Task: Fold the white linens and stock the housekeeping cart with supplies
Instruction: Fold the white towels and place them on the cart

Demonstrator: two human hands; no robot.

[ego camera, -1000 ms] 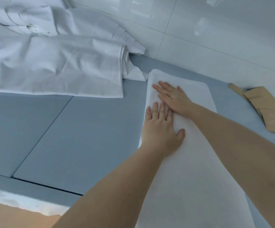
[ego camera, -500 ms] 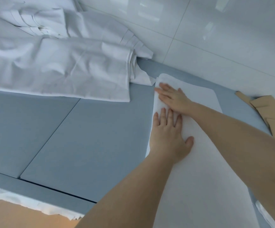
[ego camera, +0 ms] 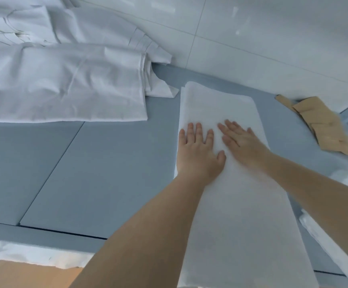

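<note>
A long white linen [ego camera: 237, 208], folded into a narrow strip, lies lengthwise on the grey-blue table [ego camera: 98, 167]. My left hand [ego camera: 198, 151] presses flat on its left edge, fingers straight and slightly spread. Beside it, my right hand [ego camera: 241, 142] lies flat on the strip's middle, fingers pointing up and left. Neither hand grips the cloth. A pile of crumpled white linens [ego camera: 60, 80] covers the table's upper left.
A folded tan cloth [ego camera: 322, 125] lies at the right by the white tiled wall [ego camera: 252, 42]. More white fabric [ego camera: 335, 242] shows at the lower right, and a white strip hangs below the table's near edge [ego camera: 33, 254].
My right hand has slid back toward me and to the right, from the strip's far left edge to its middle. Both hands now lie side by side. The view has shifted.
</note>
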